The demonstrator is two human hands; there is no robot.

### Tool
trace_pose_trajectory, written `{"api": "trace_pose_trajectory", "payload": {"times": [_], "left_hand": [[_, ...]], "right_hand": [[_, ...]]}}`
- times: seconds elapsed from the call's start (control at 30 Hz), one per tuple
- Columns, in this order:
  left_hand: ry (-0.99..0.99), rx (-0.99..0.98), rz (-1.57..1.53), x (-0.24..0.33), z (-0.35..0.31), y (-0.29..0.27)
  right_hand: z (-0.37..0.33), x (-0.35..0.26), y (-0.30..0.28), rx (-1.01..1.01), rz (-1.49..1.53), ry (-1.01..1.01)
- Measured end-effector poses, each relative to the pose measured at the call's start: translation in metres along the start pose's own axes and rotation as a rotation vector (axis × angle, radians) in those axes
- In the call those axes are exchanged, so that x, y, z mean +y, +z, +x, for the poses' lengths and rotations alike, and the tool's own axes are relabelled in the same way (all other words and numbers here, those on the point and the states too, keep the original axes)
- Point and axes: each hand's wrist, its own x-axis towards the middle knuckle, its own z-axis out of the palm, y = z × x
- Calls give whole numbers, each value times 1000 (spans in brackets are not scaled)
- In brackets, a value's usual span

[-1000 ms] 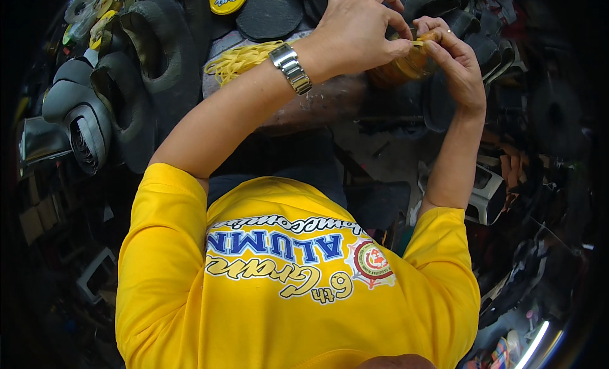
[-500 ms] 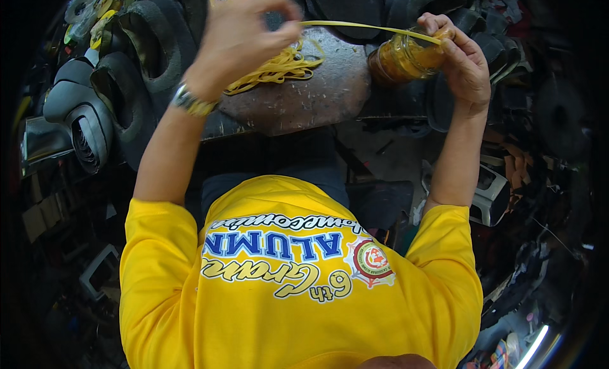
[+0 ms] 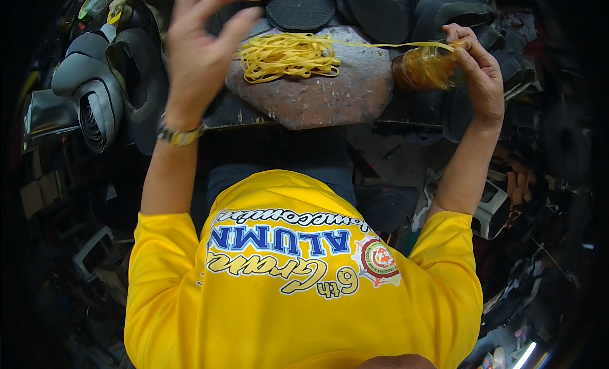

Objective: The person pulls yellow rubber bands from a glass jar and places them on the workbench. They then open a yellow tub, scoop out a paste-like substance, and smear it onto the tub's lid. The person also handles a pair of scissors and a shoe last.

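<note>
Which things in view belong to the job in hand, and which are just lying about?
Apparently in use:
yellow strip, pinched by the right hand
pile of yellow strips, beside the open left hand
amber jar, by the right hand
worn board, under the pile

Apparently lying about:
dark rounded pieces, behind the board
grey roll, far left

The right hand (image 3: 480, 74) is pinching a thin, flat yellow strip (image 3: 380, 45) beside an amber-filled glass jar (image 3: 422, 69); the left hand (image 3: 202, 52) is hovering, spread wide, near tangled yellow strips (image 3: 288, 57).
</note>
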Motion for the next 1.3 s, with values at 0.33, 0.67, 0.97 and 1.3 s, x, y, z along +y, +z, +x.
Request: {"api": "trace_pose_trajectory", "payload": {"times": [0.33,0.67,0.97,1.3], "left_hand": [[61,-249,-315,88,61,138],[63,-236,-356,82,64,147],[131,-207,-59,-2,28,60],[-412,48,44,-2,-93,-34]], "right_hand": [[-6,1,3,23,-65,-39],[-9,-2,2,-11,-33,8],[-11,1,-3,19,304,-39],[-13,-2,-7,23,163,26]]}}
